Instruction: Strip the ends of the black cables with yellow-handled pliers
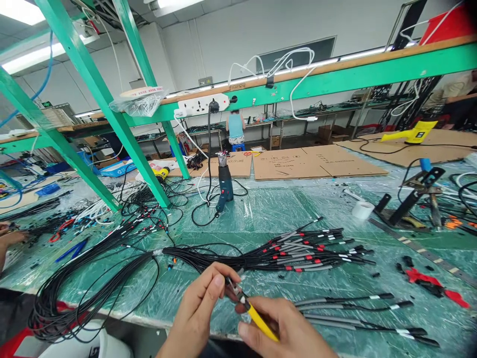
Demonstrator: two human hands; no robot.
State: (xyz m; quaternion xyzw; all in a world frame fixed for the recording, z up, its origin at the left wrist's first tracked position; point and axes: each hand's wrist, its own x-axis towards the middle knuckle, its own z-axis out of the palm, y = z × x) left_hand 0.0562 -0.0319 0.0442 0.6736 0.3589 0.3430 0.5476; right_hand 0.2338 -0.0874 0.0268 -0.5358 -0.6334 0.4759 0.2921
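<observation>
My right hand [283, 325] is closed round yellow-handled pliers [263, 322], their metal jaws pointing up and left. My left hand [201, 301] pinches a small black piece between thumb and forefinger, right at the jaws; fingers hide most of it, so its exact kind does not show. Just beyond both hands lies a thick bundle of black cables [219, 256], with grey sleeves, red bands and white labels at its right end. Several separate grey-and-black cable ends [346, 318] lie to the right of my right hand.
A heat gun [224, 184] stands upright at the back. Coiled black cables [55, 303] hang over the front edge, above a white bucket [89, 343]. Blue-handled pliers [72, 250], a tape roll [362, 210] and a metal fixture [410, 204] lie around. Another person's hand [11, 236] is far left.
</observation>
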